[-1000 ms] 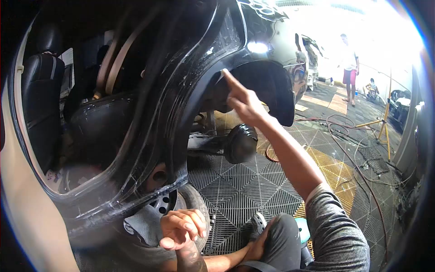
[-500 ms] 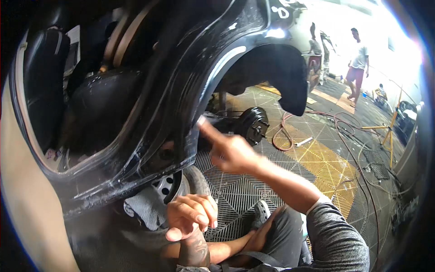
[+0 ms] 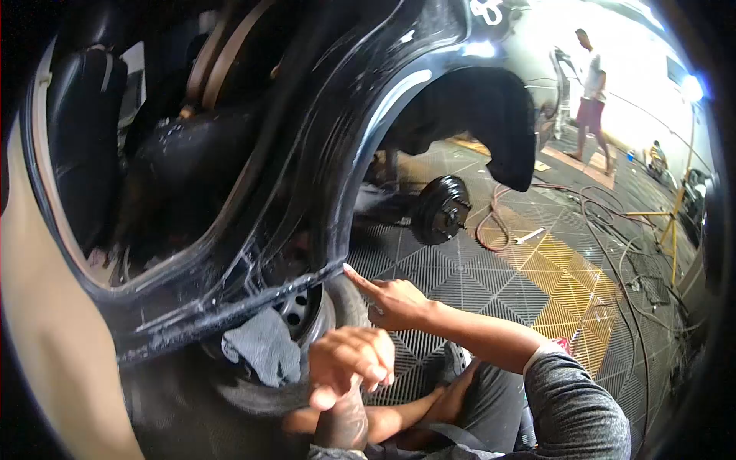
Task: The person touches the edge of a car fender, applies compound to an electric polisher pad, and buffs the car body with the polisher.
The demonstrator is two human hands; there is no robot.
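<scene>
My right hand [image 3: 395, 300] has its index finger stretched out, its tip at the lower corner of the black wheel arch [image 3: 360, 165], where the arch meets the sill [image 3: 253, 303]. The other fingers of that hand are curled, and I see nothing in them. My left hand [image 3: 351, 364] is raised in front of the wheel, palm up with its fingers loosely bent and apart, holding nothing. A grey cloth [image 3: 264, 349] hangs over the loose wheel [image 3: 326, 310] under the sill. Behind the arch sits the black brake drum [image 3: 441, 211].
A wrench [image 3: 530, 235] and a red hose [image 3: 491, 230] lie on the grey and yellow grated floor [image 3: 475, 268]. A yellow stand [image 3: 675, 230] is at the right. A person [image 3: 592, 96] walks in the background. The open door frame [image 3: 69, 261] is at the left.
My right hand has moved down along the arch edge to its lower corner. My left hand has shifted slightly right. The view has turned, and the person behind has changed stride.
</scene>
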